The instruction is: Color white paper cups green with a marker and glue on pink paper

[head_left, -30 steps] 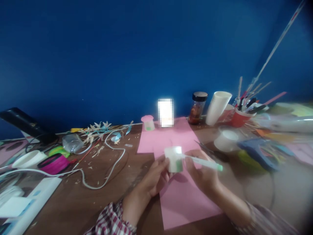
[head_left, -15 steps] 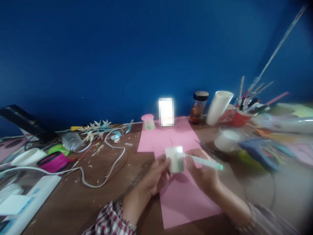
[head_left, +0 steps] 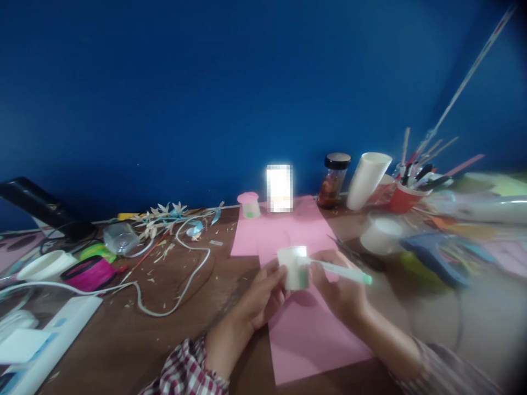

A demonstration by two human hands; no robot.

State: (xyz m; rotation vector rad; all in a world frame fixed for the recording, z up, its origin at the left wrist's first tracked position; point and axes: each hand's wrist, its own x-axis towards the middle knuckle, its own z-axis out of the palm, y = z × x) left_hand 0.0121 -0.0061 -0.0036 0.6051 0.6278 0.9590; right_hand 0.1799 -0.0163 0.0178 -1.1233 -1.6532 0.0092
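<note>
My left hand (head_left: 258, 299) is wrapped round a small white paper cup (head_left: 292, 267), holding it just above a pink paper sheet (head_left: 304, 329) on the brown table. My right hand (head_left: 340, 291) pinches a light green marker (head_left: 341, 271) whose tip rests against the cup's side, where a green patch shows. Both wrists wear a checked sleeve. At the far end of the pink sheet stands a small cup with a pink lid (head_left: 249, 205).
A white cable (head_left: 181, 274), dried flowers (head_left: 164, 214), a magenta ribbon roll (head_left: 88, 273) and a white box (head_left: 45, 340) lie at left. A dark-lidded jar (head_left: 334, 180), a tilted white cup (head_left: 368, 180), a red cup of pens (head_left: 405, 196) and scissors (head_left: 349, 253) stand at right.
Almost nothing has moved; the marker's tip has shifted very slightly against the cup while both hands keep their grip.
</note>
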